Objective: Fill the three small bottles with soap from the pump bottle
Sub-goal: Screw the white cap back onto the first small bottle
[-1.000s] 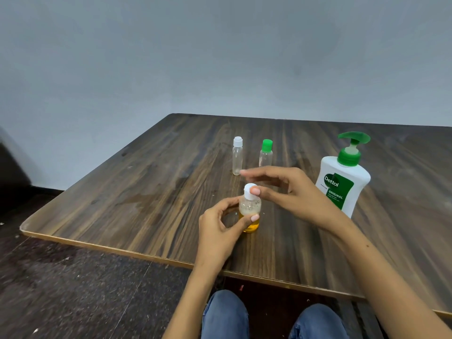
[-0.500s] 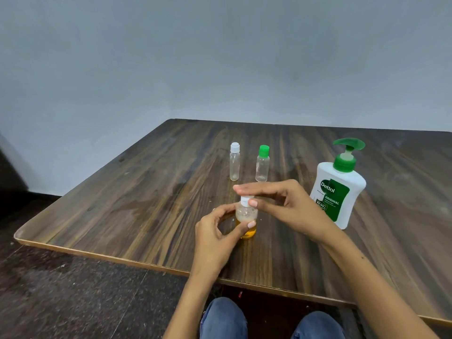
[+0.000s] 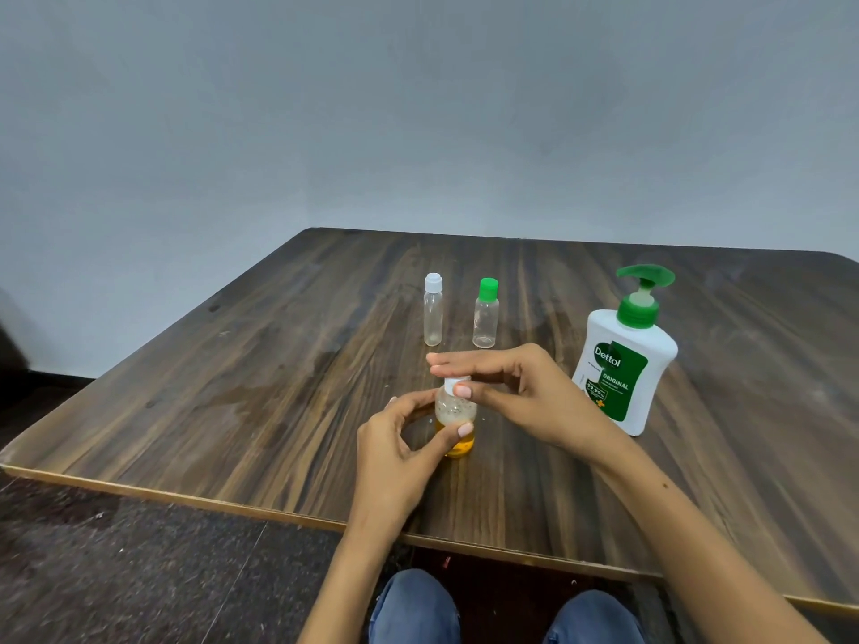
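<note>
Standing between hands: soap bottle [image 3: 454, 422] (both gripping)

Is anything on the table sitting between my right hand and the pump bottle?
Nothing visible does. The right hand pinches the cap of the small bottle, and only bare table lies between it and the pump bottle to its right.

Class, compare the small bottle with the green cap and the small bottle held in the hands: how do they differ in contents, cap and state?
The green-capped bottle looks empty; the held bottle has orange soap at its bottom. The green-capped bottle stands free; the held bottle is gripped by the left hand, while the right hand pinches its white cap. Both are small, clear and upright.
</note>
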The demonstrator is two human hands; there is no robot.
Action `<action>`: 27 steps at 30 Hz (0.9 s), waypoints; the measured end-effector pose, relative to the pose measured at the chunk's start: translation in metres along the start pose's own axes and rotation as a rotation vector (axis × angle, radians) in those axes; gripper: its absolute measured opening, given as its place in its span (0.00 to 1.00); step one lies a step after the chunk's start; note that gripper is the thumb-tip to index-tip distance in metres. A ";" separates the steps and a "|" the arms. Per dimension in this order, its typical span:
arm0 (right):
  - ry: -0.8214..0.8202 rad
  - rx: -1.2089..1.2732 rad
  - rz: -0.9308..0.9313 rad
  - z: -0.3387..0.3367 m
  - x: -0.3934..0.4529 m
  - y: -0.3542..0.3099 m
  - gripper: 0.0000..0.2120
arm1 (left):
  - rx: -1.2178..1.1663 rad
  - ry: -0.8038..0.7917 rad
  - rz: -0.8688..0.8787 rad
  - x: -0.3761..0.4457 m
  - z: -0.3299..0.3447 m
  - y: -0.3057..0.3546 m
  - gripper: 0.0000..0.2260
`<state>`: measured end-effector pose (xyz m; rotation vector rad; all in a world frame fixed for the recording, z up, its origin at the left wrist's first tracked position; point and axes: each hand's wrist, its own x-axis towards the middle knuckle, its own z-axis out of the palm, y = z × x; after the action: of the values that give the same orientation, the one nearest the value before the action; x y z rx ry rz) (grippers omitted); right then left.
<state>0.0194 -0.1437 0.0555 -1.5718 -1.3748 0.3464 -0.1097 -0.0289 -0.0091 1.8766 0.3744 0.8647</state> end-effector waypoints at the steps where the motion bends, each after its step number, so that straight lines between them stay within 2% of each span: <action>1: 0.016 0.011 0.004 0.001 0.001 0.002 0.13 | 0.014 0.004 0.006 0.000 0.000 0.000 0.20; 10: 0.194 0.136 -0.018 0.011 0.000 0.012 0.14 | 0.086 0.036 0.040 0.000 0.003 0.005 0.17; 21: 0.323 0.221 -0.014 0.023 -0.008 0.017 0.14 | 0.075 0.006 0.040 0.003 0.000 0.004 0.16; 24: 0.335 0.132 -0.031 0.027 -0.014 0.016 0.16 | 0.079 -0.009 0.038 0.003 0.000 0.004 0.16; 27: 0.375 -0.059 -0.058 0.022 -0.021 0.014 0.20 | 0.099 -0.019 0.037 0.007 -0.002 0.005 0.16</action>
<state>0.0042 -0.1501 0.0260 -1.5480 -1.1424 -0.0263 -0.1069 -0.0261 -0.0020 1.9870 0.3770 0.8659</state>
